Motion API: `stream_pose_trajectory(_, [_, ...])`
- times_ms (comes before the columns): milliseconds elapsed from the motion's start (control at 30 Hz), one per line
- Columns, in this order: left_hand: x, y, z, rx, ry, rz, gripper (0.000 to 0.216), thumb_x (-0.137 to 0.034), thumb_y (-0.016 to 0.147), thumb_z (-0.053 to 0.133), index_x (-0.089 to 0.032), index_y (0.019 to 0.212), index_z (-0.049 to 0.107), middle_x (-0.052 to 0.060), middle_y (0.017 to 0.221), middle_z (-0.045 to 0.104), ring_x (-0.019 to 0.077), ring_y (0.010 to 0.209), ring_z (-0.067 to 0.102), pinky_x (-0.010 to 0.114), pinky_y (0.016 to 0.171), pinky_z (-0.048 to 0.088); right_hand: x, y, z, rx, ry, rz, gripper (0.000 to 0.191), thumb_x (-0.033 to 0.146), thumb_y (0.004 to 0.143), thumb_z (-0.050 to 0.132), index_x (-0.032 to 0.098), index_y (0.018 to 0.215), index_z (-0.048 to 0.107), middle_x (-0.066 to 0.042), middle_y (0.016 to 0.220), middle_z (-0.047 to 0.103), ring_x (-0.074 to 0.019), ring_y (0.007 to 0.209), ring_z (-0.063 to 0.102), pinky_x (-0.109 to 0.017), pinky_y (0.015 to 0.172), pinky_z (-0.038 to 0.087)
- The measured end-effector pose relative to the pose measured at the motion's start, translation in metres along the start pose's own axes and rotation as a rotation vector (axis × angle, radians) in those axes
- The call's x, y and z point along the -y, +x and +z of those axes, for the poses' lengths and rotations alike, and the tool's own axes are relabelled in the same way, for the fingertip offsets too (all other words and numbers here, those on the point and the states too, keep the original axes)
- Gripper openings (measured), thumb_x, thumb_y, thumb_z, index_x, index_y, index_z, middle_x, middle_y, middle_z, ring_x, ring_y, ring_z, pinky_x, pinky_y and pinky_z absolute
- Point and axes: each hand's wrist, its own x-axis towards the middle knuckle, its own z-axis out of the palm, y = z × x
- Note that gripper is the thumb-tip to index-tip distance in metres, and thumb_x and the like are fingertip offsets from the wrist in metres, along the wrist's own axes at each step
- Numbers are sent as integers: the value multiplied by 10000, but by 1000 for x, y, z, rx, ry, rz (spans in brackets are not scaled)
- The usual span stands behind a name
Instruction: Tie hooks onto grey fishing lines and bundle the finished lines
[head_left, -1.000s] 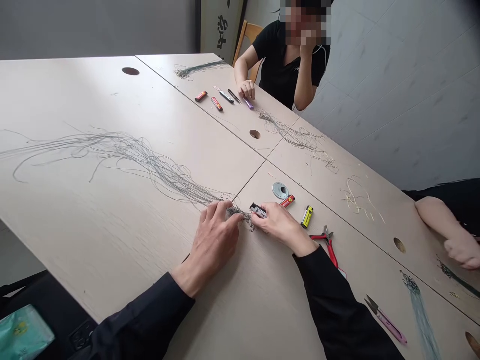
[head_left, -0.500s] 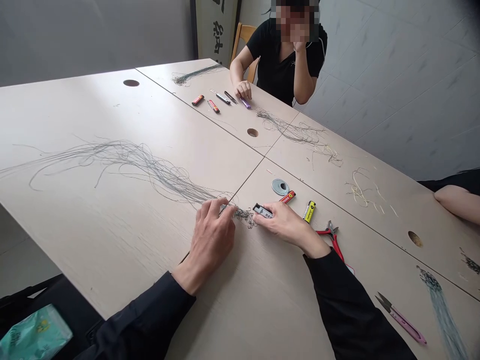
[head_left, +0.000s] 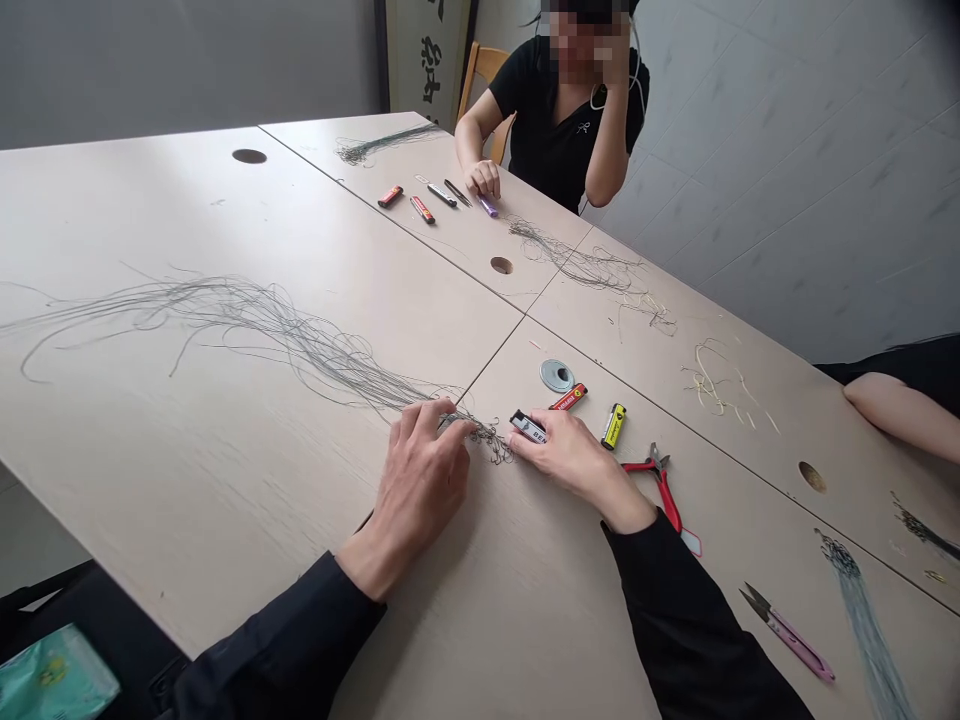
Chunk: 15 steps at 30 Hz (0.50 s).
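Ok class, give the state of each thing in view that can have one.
left hand, fingers on the grey wires
right hand, open beside the black-and-white lighter
grey wires, loose, tangled by the hands
red-handled pliers, lying on the table
pink-handled snips, blades apart

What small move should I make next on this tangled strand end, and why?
Probably tease the curled tuft loose, gently, with your right hand: your left hand seems to pin the fine grey strands just behind it, and the right hand lies right beside it.
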Motion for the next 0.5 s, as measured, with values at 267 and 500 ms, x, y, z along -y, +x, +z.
stream_pose_trajectory(267, [1,0,-1,5,-14,30,288,-51,865,511,-196,1059,666,109,1169,594,273,1068,497,445,902,479,9,4,-1,5,-69,-4,201,298,822,591,192,667,519,31,605,451,-120,597,406,-243,552,273])
stream_pose_trajectory(500, [2,0,0,-2,-54,15,276,-49,859,512,-201,1037,659,106,1156,604,264,1045,503,441,888,486,16,7,0,75,-142,-38,202,222,766,572,191,601,459,31,529,405,-117,535,359,-269,519,240])
